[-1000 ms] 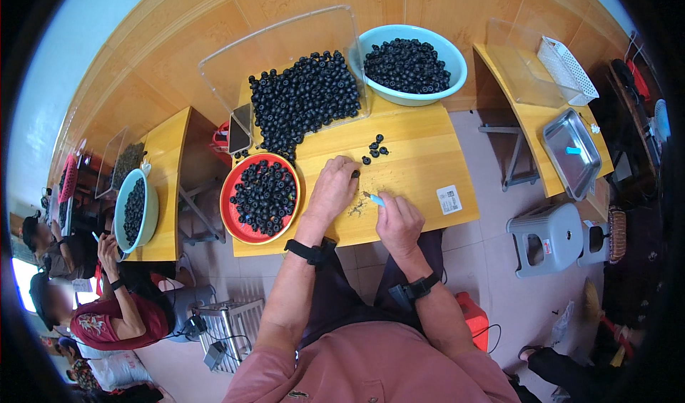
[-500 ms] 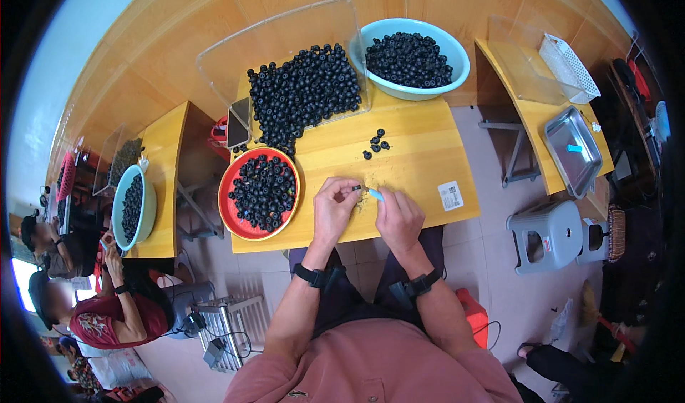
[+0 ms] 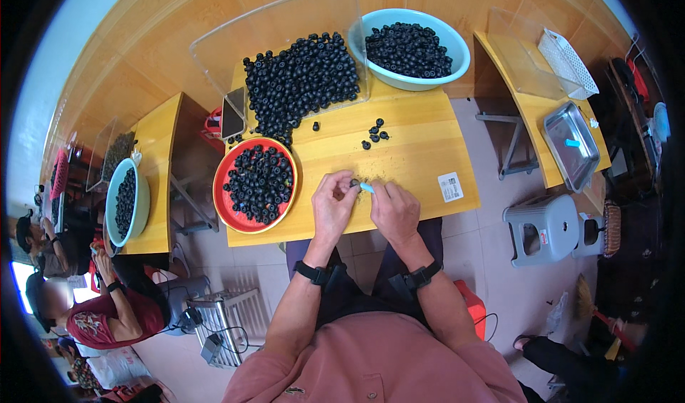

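Note:
Over the near edge of the yellow table [image 3: 421, 142], my left hand [image 3: 333, 204] pinches a small dark round piece [image 3: 354, 183] between thumb and fingertips. My right hand [image 3: 394, 210] is closed around a slim tool with a light-blue handle [image 3: 367, 187], its tip against the piece. Fine crumbs lie on the wood around the fingers. Left of my hands stands a red bowl [image 3: 232, 214] holding many black, round, bead-like pieces [image 3: 260, 185]. Several loose pieces [image 3: 375, 133] lie beyond my hands, and a single black piece [image 3: 315, 126] rests near the pile.
A large heap of black pieces [image 3: 303, 71] spills from a clear plastic tray [image 3: 285, 17]. Beside it are a light-blue basin [image 3: 460, 57] of the same pieces and a phone [image 3: 232, 114]. Rightward stand a metal tray [image 3: 581, 157] and grey stool [image 3: 542, 230]. Leftward, another person [image 3: 118, 317] works.
My hands have drawn closer together, bringing the blue-handled tool up to the piece. One loose black piece now lies right of the heap. The view has shifted slightly.

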Demonstrator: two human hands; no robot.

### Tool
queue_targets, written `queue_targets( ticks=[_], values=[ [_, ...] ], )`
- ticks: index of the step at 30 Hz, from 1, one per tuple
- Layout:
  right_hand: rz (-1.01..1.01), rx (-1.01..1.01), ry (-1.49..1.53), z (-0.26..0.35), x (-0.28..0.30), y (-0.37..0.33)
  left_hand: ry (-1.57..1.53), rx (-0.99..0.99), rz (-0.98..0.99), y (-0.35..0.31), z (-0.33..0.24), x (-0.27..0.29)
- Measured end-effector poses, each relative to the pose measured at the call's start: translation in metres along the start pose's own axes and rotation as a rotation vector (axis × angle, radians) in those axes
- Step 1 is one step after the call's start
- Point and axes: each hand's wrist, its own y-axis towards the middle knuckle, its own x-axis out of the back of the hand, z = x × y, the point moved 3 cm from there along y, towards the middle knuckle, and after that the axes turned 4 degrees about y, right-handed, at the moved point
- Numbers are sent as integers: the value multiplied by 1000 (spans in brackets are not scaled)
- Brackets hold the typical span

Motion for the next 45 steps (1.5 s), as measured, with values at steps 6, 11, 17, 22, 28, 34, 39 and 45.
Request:
queue_targets(
  ticks=[6, 11, 17, 22, 28, 34, 39, 45],
  values=[
    [29, 0, -11, 2, 1, 1, 5, -6, 22, 0, 2, 0],
    [28, 8, -7, 1, 0, 2, -101, 21, 39, -1, 7, -2],
    [42, -3, 15, -1, -2, 1, -235, 92, 69, -1, 9, -3],
    [67, -78, -57, -3, -3, 2, -358, 101, 14, -4, 11, 1],
    [24, -53, -51, -2, -7, 0, -166, -8, -3, -1, 4, 6],
    [22, -65, -53, -5, -6, -3, -89, -45, -47, -4, -3, 11],
    [16, -72, -19, -7, -5, -4, 263, -254, -295, 3, -15, 64],
    [-1, -61, -41, -5, -2, -4, 667, -276, -337, 32, -35, 105]
  ],
)
